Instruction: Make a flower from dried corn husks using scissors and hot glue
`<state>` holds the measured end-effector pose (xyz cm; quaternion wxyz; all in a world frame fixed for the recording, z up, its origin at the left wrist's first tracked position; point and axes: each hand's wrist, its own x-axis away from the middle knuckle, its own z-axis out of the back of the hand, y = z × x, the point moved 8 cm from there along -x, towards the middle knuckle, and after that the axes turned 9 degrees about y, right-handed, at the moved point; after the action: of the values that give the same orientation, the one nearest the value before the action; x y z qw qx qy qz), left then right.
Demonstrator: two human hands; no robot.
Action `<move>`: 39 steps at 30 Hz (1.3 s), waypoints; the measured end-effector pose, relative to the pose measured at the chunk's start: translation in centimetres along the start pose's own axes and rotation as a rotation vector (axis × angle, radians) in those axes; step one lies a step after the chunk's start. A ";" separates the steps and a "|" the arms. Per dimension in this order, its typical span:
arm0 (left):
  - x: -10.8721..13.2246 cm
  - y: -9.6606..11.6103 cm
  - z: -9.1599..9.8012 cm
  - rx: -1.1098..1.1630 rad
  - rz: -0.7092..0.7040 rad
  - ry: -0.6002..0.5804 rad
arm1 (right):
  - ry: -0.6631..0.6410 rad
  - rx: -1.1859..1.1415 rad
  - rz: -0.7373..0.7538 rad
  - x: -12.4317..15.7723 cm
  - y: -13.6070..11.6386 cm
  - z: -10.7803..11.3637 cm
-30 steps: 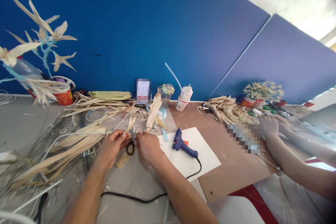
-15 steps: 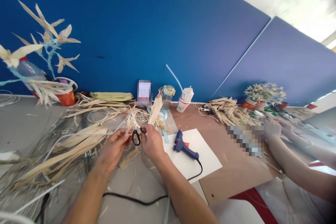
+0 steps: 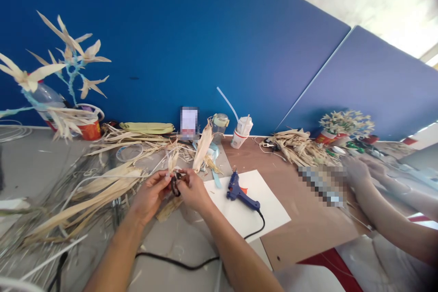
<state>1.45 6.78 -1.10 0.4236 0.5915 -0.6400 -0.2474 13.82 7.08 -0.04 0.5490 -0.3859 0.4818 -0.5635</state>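
My left hand [image 3: 149, 197] pinches the base of a small pale corn husk piece [image 3: 173, 160], which stands up from the fingertips. My right hand [image 3: 194, 192] is closed on small black-handled scissors [image 3: 175, 185], right beside the left fingertips. The scissors' blades are mostly hidden by my fingers. Just behind the right hand, a larger dried husk [image 3: 203, 146] stands upright. On a white sheet [image 3: 273, 219] to the right lies a blue glue gun [image 3: 241, 195], its nozzle pointing away from me.
Loose corn husks [image 3: 92, 205] and thin wires spread over the left. A husk flower arrangement [image 3: 71, 66] rises at far left. A paper cup [image 3: 240, 138] stands against the blue partition [image 3: 171, 32]. A black cable [image 3: 178, 264] crosses in front. A co-worker's arms [image 3: 386, 205] are at right.
The scissors have turned, their handle loop now seen more edge-on, and my right fingers have closed in nearer the left hand. The view has shifted slightly.
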 end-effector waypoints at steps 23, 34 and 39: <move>-0.9 2.0 1.7 -0.148 -0.237 0.113 | -0.398 -0.467 -0.164 -0.6 -2.3 4.9; -2.0 1.9 3.3 -0.210 -0.336 0.157 | -0.562 -0.253 -0.100 0.1 -2.6 5.4; -2.1 2.5 3.7 -0.370 -0.435 0.170 | -0.589 -0.211 -0.117 0.4 -3.0 6.0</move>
<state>-3.14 8.55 -1.54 0.5134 0.6461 -0.4041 -0.3945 18.83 5.77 4.22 0.5886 -0.6143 0.3348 -0.4050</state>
